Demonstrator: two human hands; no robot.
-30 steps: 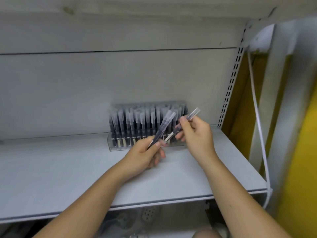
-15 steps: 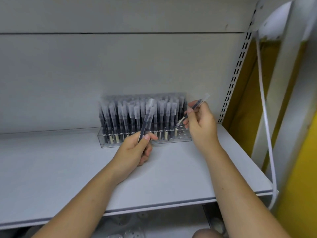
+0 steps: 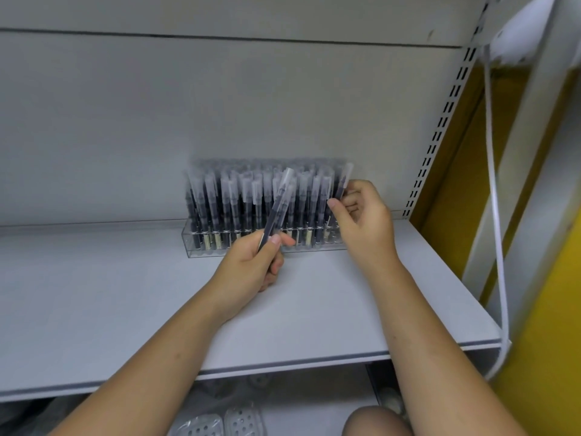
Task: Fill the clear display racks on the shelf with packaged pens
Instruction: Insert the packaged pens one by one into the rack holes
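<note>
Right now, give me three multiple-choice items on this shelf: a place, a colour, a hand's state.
1. The clear rack stands: A) on the shelf against the back panel; B) on the floor; C) on a cart.
2. The wall right of the shelf is: A) red; B) yellow; C) green.
3. The right hand: A) lies flat; B) hangs empty; C) pinches a packaged pen.
Answers: 1 A, its base sits at the shelf's rear; 2 B, yellow shows beside the upright; 3 C, it grips the pen at the rack's right end.
</note>
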